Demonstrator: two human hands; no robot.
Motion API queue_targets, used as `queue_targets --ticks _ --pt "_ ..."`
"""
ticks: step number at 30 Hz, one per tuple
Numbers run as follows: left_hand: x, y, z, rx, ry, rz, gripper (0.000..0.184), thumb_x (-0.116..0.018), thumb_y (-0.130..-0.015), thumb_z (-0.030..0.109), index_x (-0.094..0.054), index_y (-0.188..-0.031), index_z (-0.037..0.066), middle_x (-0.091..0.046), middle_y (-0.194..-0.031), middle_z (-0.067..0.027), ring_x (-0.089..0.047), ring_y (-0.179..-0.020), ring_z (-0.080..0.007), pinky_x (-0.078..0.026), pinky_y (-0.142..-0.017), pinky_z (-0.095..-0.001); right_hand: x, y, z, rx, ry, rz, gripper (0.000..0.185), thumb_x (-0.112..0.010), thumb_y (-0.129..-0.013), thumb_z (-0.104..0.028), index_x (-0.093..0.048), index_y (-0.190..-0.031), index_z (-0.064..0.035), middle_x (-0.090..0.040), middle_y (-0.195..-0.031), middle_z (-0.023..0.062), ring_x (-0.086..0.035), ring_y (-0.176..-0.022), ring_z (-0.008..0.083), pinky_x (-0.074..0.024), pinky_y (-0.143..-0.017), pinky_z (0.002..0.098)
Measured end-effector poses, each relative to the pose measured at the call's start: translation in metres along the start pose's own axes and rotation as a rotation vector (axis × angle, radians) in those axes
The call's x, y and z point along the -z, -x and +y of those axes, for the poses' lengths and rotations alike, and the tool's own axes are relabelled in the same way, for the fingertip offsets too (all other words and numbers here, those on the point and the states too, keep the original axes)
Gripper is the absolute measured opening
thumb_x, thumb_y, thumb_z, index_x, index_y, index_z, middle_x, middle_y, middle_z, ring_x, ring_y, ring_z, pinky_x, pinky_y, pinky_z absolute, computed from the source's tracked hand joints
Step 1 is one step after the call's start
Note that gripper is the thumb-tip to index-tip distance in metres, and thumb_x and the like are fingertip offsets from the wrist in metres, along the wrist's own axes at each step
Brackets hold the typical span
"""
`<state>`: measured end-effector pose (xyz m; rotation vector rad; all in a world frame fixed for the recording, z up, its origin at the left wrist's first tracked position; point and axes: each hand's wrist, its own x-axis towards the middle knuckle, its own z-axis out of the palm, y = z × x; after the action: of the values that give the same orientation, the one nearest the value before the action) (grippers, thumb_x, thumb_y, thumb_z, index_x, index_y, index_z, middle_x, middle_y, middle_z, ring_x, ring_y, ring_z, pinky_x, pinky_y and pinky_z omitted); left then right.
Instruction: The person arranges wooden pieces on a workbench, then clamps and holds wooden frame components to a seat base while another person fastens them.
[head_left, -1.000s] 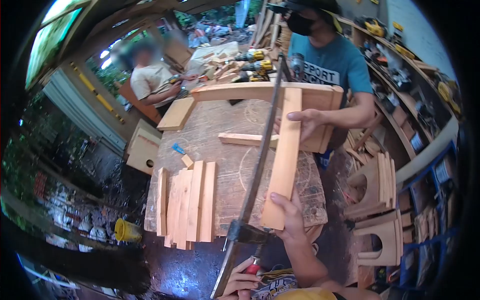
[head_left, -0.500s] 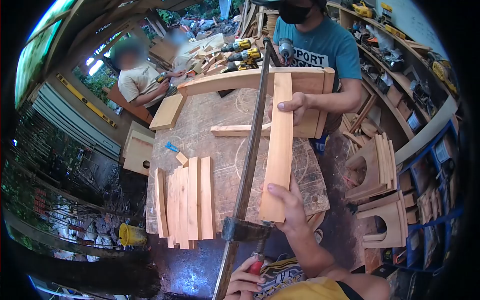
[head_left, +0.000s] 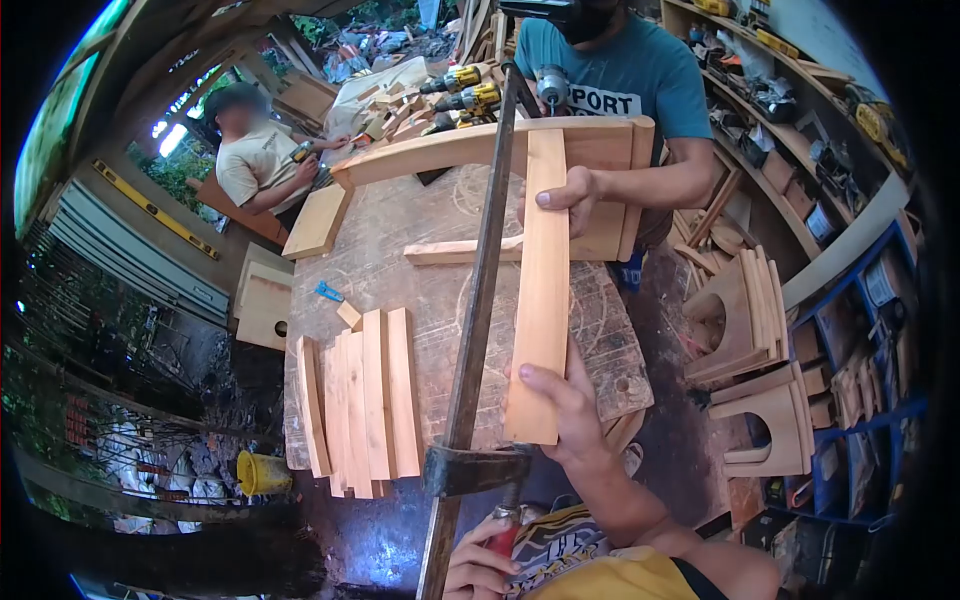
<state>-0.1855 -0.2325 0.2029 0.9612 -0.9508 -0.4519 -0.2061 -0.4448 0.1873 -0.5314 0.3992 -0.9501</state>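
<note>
My left hand is wrapped round the red handle of a long bar clamp. The clamp's bar runs from beside me up across the table, and its sliding jaw sits near the board's near end. My right hand grips the near end of a wooden board, thumb on top and fingers beneath. At the far end a co-worker's hand holds the same board. Beyond it lies a curved wooden frame piece, joined to or touching a panel.
Several wooden slats lie side by side on the worn worktable. A loose wooden strip, a blue-handled tool and cordless drills are on it too. Another person stands at the far left. Cut panels stand at right.
The whole view has shifted slightly, with the board and clamp appearing a little further left. Both hands keep their grips. The co-worker's thumb still rests on the board.
</note>
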Motion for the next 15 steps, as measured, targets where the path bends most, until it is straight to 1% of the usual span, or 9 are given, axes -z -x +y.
queue_targets --ticks 1,3,4,6,7,11,13,14,15 --pt "0.001 0.001 -0.001 0.008 -0.004 0.000 0.028 -0.045 -0.080 -0.012 -0.060 -0.060 0.003 -0.065 -0.074 -0.0186 -0.061 -0.101 -0.0452 -0.039 -0.102 -0.0590 0.001 0.001 0.001 -0.005 -0.004 0.007 0.053 -0.059 -0.083 -0.004 -0.036 -0.131 -0.0082 -0.059 -0.091 0.0144 -0.063 -0.063 0.0237 -0.0569 -0.052 0.0369" --pt "0.001 0.001 -0.008 -0.088 0.040 -0.003 0.025 -0.047 -0.078 -0.011 -0.060 -0.061 0.003 -0.065 -0.073 -0.0186 -0.061 -0.102 -0.0461 -0.038 -0.103 -0.0591 0.003 0.000 0.001 -0.005 0.047 0.016 0.052 -0.059 -0.083 -0.004 -0.036 -0.130 -0.0083 -0.059 -0.091 0.0141 -0.063 -0.062 0.0239 -0.0568 -0.051 0.0365" --pt "0.001 0.000 -0.009 -0.101 0.026 -0.001 0.025 -0.047 -0.078 -0.011 -0.060 -0.061 0.003 -0.065 -0.073 -0.0186 -0.061 -0.102 -0.0461 -0.038 -0.103 -0.0591 0.002 0.000 0.000 -0.008 0.038 0.000 0.052 -0.059 -0.083 -0.004 -0.036 -0.130 -0.0083 -0.059 -0.091 0.0141 -0.063 -0.062 0.0239 -0.0568 -0.051 0.0365" --pt "0.006 0.000 -0.008 -0.100 0.007 -0.087 0.021 -0.049 -0.075 -0.009 -0.061 -0.062 0.003 -0.066 -0.073 -0.0186 -0.060 -0.103 -0.0467 -0.036 -0.104 -0.0596 -0.002 0.003 -0.002 -0.042 -0.047 0.017 0.052 -0.059 -0.083 -0.004 -0.037 -0.130 -0.0087 -0.059 -0.091 0.0138 -0.064 -0.061 0.0240 -0.0568 -0.050 0.0363" --pt "0.004 0.001 -0.008 -0.099 0.006 -0.065 0.021 -0.048 -0.072 -0.010 -0.062 -0.064 0.002 -0.066 -0.074 -0.0187 -0.060 -0.102 -0.0470 -0.035 -0.105 -0.0600 0.000 0.002 -0.001 -0.041 -0.040 0.015 0.051 -0.059 -0.084 -0.004 -0.037 -0.130 -0.0092 -0.059 -0.091 0.0137 -0.064 -0.062 0.0238 -0.0569 -0.049 0.0359" --pt "0.000 -0.005 -0.007 -0.103 -0.034 -0.088 0.022 -0.048 -0.073 -0.012 -0.062 -0.064 0.003 -0.066 -0.074 -0.0187 -0.061 -0.100 -0.0467 -0.035 -0.104 -0.0605 0.002 0.001 -0.003 -0.006 -0.002 0.006 0.052 -0.059 -0.084 -0.004 -0.036 -0.130 -0.0096 -0.059 -0.091 0.0136 -0.064 -0.062 0.0232 -0.0571 -0.049 0.0356" --pt "-0.001 -0.003 -0.012 -0.169 0.004 -0.036 0.023 -0.048 -0.074 -0.012 -0.062 -0.064 0.003 -0.066 -0.073 -0.0181 -0.062 -0.099 -0.0468 -0.035 -0.103 -0.0614 -0.004 0.003 -0.008 -0.046 -0.053 0.016 0.055 -0.062 -0.082 -0.001 -0.037 -0.132 -0.0054 -0.052 -0.104 0.0063 -0.056 -0.089 0.0136 -0.0512 -0.074 0.0283" --pt "-0.002 -0.002 -0.012 -0.167 0.004 -0.037 0.023 -0.048 -0.074 -0.012 -0.062 -0.064 0.003 -0.066 -0.073 -0.0181 -0.062 -0.099 -0.0468 -0.035 -0.103 -0.0614 -0.003 0.001 -0.006 -0.046 -0.054 0.018 0.055 -0.062 -0.082 -0.001 -0.037 -0.132 -0.0054 -0.052 -0.104 0.0063 -0.056 -0.089 0.0136 -0.0512 -0.074 0.0283" --pt "-0.002 -0.001 -0.013 -0.159 0.022 -0.010 0.023 -0.048 -0.075 -0.012 -0.061 -0.064 0.003 -0.065 -0.072 -0.0177 -0.062 -0.100 -0.0469 -0.035 -0.103 -0.0621 0.001 -0.002 -0.002 -0.013 -0.023 0.002 0.054 -0.060 -0.083 -0.003 -0.036 -0.131 -0.0068 -0.056 -0.098 0.0099 -0.060 -0.076 0.0174 -0.0542 -0.062 0.0316"
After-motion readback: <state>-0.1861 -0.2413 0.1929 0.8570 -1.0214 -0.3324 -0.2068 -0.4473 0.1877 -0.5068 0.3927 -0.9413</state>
